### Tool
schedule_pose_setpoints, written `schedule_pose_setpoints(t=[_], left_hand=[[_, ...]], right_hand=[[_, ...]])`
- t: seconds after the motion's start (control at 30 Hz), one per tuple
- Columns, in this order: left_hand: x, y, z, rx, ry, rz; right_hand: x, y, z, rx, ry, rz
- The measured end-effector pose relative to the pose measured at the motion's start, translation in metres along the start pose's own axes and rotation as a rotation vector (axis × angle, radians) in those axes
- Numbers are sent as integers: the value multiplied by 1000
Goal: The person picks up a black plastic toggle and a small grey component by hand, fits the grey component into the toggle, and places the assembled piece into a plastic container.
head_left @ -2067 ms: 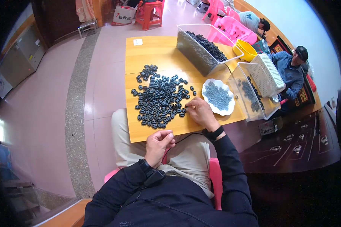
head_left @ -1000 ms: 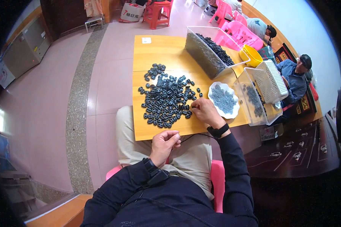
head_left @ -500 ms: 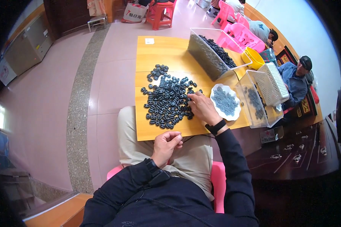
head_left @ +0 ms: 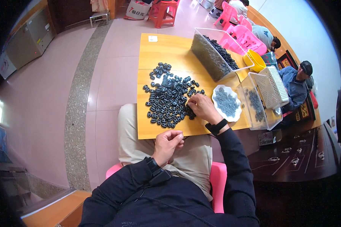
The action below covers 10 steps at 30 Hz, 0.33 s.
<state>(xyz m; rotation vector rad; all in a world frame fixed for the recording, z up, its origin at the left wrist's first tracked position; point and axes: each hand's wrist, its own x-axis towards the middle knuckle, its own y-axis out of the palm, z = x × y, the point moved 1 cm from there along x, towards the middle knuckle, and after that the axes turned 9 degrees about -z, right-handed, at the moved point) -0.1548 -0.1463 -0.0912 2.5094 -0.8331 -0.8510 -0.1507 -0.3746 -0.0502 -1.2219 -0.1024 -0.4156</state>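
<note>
A heap of small black ring-shaped parts [head_left: 166, 96] lies spread on the yellow wooden table [head_left: 166, 47]. My right hand [head_left: 201, 107] rests on the right edge of the heap, fingers curled over a few parts. My left hand [head_left: 169, 145] hovers at the table's near edge above my lap, fingers pinched together; whether it holds a part is hidden. A white scalloped dish [head_left: 226, 102] with small grey pieces sits just right of my right hand.
A long clear bin [head_left: 216, 53] of dark parts stands at the back right. A second clear bin [head_left: 258, 100] with a white mesh basket [head_left: 272, 85] stands on the right. A yellow scoop [head_left: 255, 60] lies between them. Other people sit at the far right by pink chairs [head_left: 246, 36].
My right hand has slid left from beside the white dish onto the edge of the heap. My left hand has stayed at the table's near edge.
</note>
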Motion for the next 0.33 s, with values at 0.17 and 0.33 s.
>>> schedule_pose_setpoints(t=[0.17,0.33], left_hand=[[1,-1,-2,33,-5,-29],[3,-2,1,44,33,-41]], right_hand=[[-4,-7,7,48,32,8],[-3,-8,1,218,144,44]])
